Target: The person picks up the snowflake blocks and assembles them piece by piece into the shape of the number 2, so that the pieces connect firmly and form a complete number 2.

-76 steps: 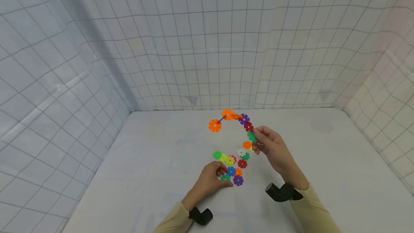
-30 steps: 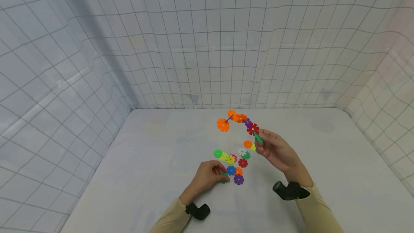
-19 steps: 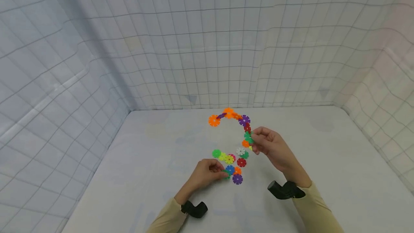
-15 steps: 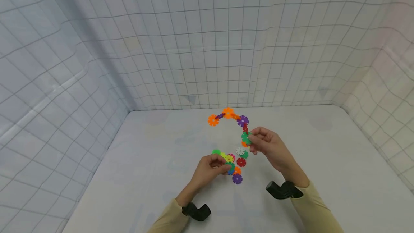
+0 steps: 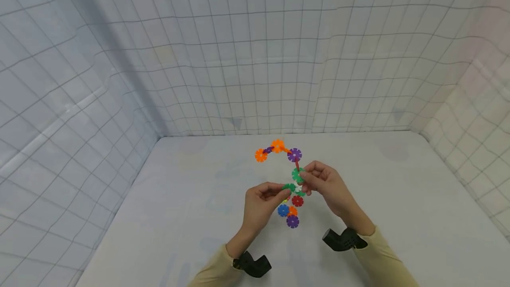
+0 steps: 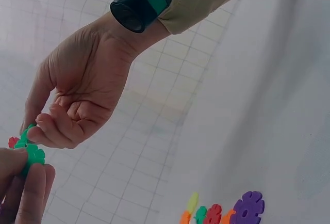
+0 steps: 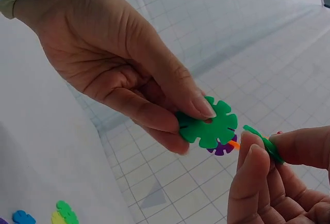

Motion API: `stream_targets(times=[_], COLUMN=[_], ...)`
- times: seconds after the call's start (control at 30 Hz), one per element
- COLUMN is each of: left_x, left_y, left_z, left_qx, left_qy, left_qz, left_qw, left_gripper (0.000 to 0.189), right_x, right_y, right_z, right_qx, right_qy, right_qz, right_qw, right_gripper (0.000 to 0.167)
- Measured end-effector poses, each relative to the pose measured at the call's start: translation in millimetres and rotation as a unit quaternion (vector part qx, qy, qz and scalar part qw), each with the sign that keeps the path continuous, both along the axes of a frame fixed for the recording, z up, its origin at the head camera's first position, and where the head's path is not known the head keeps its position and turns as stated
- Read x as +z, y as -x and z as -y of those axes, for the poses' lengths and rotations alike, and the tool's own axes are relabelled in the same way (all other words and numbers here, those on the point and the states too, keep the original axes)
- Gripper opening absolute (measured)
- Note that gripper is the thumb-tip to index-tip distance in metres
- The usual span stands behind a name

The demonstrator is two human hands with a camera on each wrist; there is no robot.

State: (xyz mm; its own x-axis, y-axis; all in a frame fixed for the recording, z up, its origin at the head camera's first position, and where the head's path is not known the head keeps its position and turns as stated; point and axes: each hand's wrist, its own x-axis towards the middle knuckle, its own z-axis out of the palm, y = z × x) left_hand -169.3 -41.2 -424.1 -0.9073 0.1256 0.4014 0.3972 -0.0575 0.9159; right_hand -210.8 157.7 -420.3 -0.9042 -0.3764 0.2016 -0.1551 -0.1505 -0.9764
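Note:
My right hand [image 5: 330, 189] pinches a green notched interlocking disc [image 7: 219, 123], the near end of a curved chain. From it the chain runs away through a red disc [image 5: 297, 164], a purple disc [image 5: 294, 154] and orange discs to an orange disc [image 5: 260, 155] at the far end. My left hand [image 5: 259, 207] pinches a second green disc [image 7: 264, 142] between thumb and index finger. In the right wrist view this disc is turned nearly edge-on, close beside the chain's green disc. Both hands are raised above the table, fingertips near each other.
Loose discs lie on the white table [image 5: 191, 216] below the hands: a blue disc [image 5: 283, 210], an orange disc [image 5: 293, 211], a purple disc [image 5: 292, 221] and a red disc [image 5: 297, 201]. Others are partly hidden by the hands. Grid-patterned white sheeting [image 5: 279, 56] rises behind.
My left hand has picked up a green disc from the pile and raised it up and right to the chain's end. My right hand has shifted slightly left and nearer with the chain.

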Motion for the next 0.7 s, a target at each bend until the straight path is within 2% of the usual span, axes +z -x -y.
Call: stream_targets(times=[0.17,0.33,0.47,0.7], left_x=[0.0,0.0,0.1,2.3], left_y=[0.3,-0.2,-1.3,-2.6], left_z=[1.4,2.6,2.4,2.8], left_qx=[0.02,0.001,-0.015,-0.01], left_qy=[0.001,-0.019,-0.02,-0.016], left_qz=[-0.044,-0.034,-0.022,-0.016], left_qw=[0.9988,0.9992,0.9994,0.9997], left_gripper=[0.011,0.011,0.011,0.01], right_x=[-1.2,0.0,0.8,0.9], right_y=[-0.9,-1.7,-1.1,1.2], right_z=[1.9,-0.2,-3.0,-5.1], right_qx=[0.021,0.07,0.12,0.188], right_qy=[0.005,0.059,0.133,0.225], right_qz=[0.009,0.046,0.095,0.142], right_qw=[0.9997,0.9947,0.9794,0.9455], right_gripper=[0.011,0.015,0.022,0.035])
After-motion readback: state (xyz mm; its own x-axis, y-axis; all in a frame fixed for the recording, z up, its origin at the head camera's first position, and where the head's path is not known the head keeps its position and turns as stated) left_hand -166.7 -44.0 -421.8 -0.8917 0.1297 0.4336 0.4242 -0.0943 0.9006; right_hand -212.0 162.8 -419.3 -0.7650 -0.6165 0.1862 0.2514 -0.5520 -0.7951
